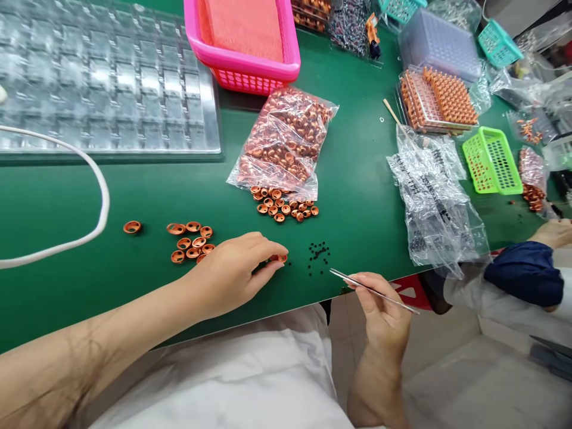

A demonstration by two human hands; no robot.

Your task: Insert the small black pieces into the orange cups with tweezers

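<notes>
My left hand pinches a small copper-coloured ring-shaped part between thumb and fingers, just over the green table. A pair of tweezers is in my right hand, its tips pointing left. Between the hands lie several tiny black pieces. Left of my left hand is a group of copper-coloured cups with holes, partly covered by the hand; one more cup lies apart. Loose copper-coloured cups spill from a clear plastic bag full of them.
A pink basket stands behind the bag, beside a clear moulded tray. A white cable loops at left. Plastic bags and a green basket lie at right, near another person's hand. The table's front edge runs below my hands.
</notes>
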